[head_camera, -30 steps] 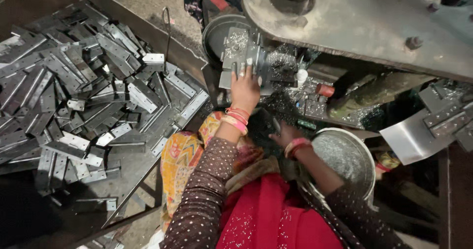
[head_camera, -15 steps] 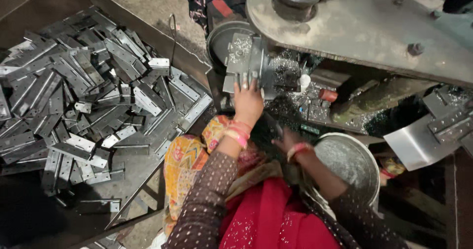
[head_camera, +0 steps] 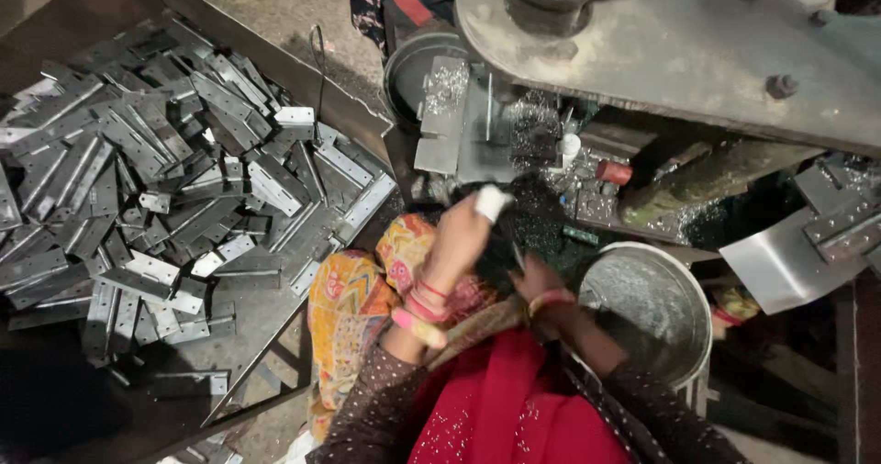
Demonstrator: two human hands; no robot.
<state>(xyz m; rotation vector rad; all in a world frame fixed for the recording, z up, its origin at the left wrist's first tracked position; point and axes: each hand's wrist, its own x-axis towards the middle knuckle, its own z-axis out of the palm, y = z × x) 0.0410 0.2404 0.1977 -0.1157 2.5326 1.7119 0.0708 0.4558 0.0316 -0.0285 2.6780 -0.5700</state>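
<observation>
While raised, both hands, left hand [head_camera: 459, 234] and right hand [head_camera: 532, 280], look loosely curled.

Narrow gap before the left hand [head_camera: 463, 234], hemmed by press block [head_camera: 482, 134], metal bucket [head_camera: 656, 313], heaped hinge plates [head_camera: 156, 179].

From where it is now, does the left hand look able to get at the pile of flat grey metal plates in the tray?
Probably yes. The left hand is raised beside the tray's near corner, and the pile of flat grey metal plates lies open on that side with nothing between.
</observation>
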